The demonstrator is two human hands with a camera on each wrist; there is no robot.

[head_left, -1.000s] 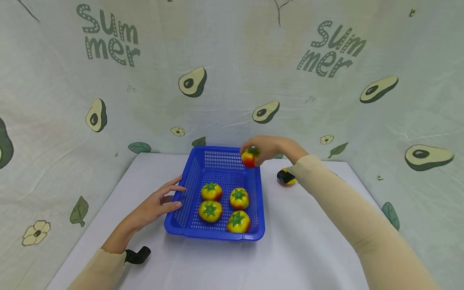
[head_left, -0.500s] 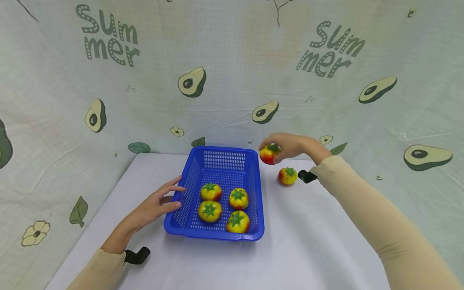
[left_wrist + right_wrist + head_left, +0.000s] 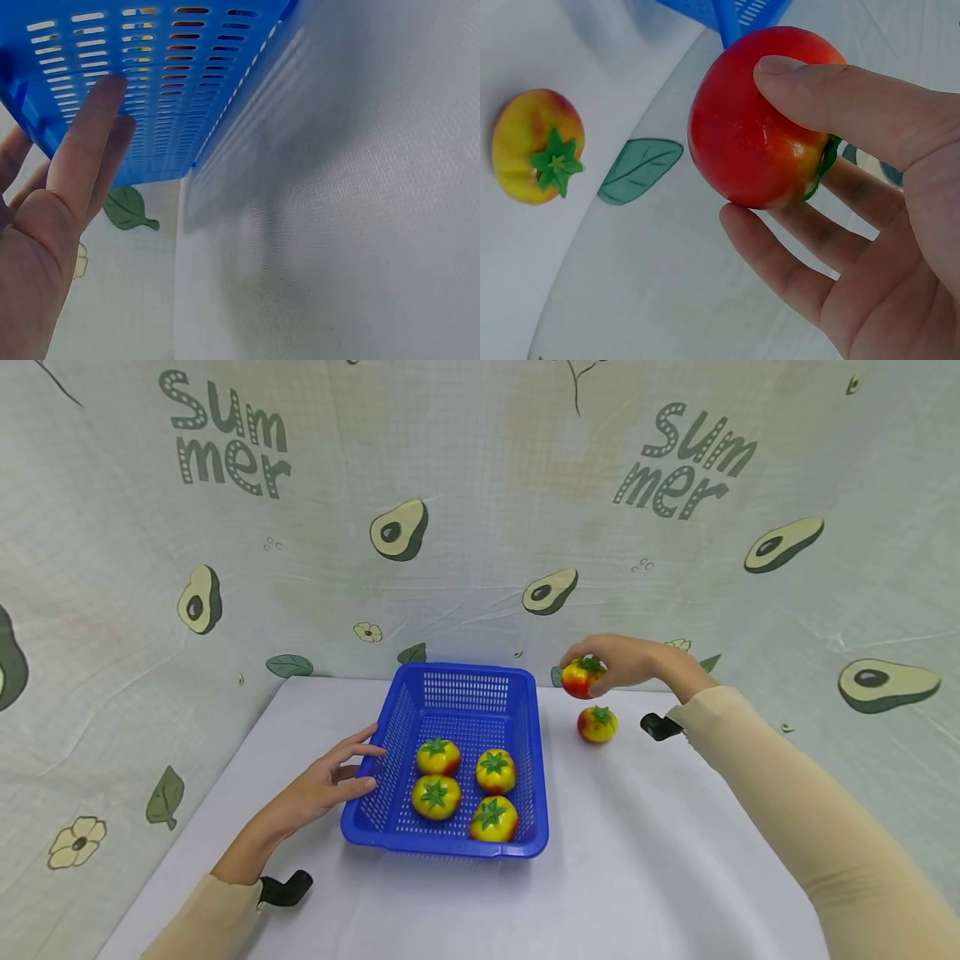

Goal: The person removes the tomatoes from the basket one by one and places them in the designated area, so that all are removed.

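Note:
Between the thumb and fingers of my right hand (image 3: 624,662) is a glossy red-and-yellow toy tomato (image 3: 757,120) with a green leafy top, held above the table to the right of the basket. A second toy tomato (image 3: 597,725) lies on the table just below that hand; it shows at the left in the right wrist view. My left hand (image 3: 318,789) touches the left side of the blue plastic basket (image 3: 465,847), its fingers extended along the slotted wall (image 3: 150,112). Several toy tomatoes (image 3: 436,797) sit inside the basket, towards its near end.
A white cloth covers the table (image 3: 420,910). Behind and beside it hangs a pale curtain (image 3: 465,460) printed with avocados, leaves and lettering. A black wrist mount (image 3: 285,889) juts from the left sleeve, another black mount (image 3: 662,727) from the right one.
My right hand has carried the toy tomato rightward from over the basket's far right corner to above the table, uncovering the tomato lying there. The left hand and basket have stayed put.

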